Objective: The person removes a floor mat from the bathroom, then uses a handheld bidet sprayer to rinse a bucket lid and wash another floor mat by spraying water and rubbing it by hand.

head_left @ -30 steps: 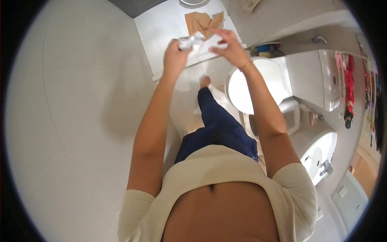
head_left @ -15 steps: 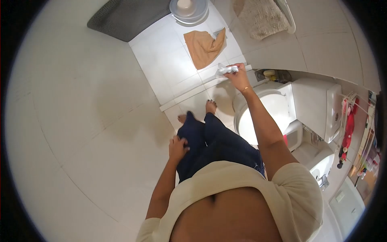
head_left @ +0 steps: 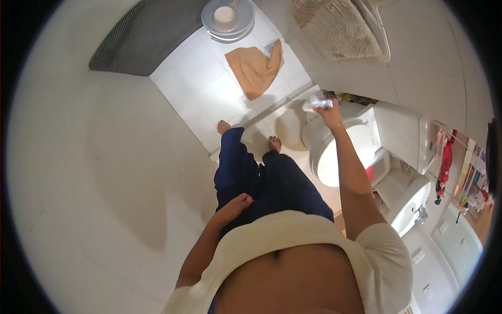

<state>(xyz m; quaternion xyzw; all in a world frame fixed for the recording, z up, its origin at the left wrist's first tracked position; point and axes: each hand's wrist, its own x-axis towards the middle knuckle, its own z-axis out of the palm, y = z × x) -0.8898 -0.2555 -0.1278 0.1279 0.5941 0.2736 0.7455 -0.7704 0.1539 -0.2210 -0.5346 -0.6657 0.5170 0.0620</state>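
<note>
My right hand point(head_left: 331, 115) is stretched forward near the toilet, its fingers closed on a crumpled whitish plastic item point(head_left: 316, 103). Down at my thigh, against the dark blue trousers point(head_left: 282, 183), is my left hand point(head_left: 236, 205); its fingers are curled, and whether anything is inside them is hidden. An orange-brown cloth point(head_left: 254, 73) lies on the white tiled floor ahead, beside a floor drain point(head_left: 270, 48). Beyond it stands a round bucket point(head_left: 228, 35) with a pale bowl or dipper point(head_left: 225, 15) on top.
A white toilet point(head_left: 345, 157) and a sink point(head_left: 410, 209) are on the right. A low ledge point(head_left: 272, 111) crosses the floor, with one foot point(head_left: 223, 126) over it. A dark mesh mat point(head_left: 146, 36) leans at upper left; a shaggy beige mat point(head_left: 340, 31) hangs at upper right.
My two hands have parted, the plastic item staying in my right hand. My left hand has dropped to my thigh. My left foot has stepped forward over the ledge.
</note>
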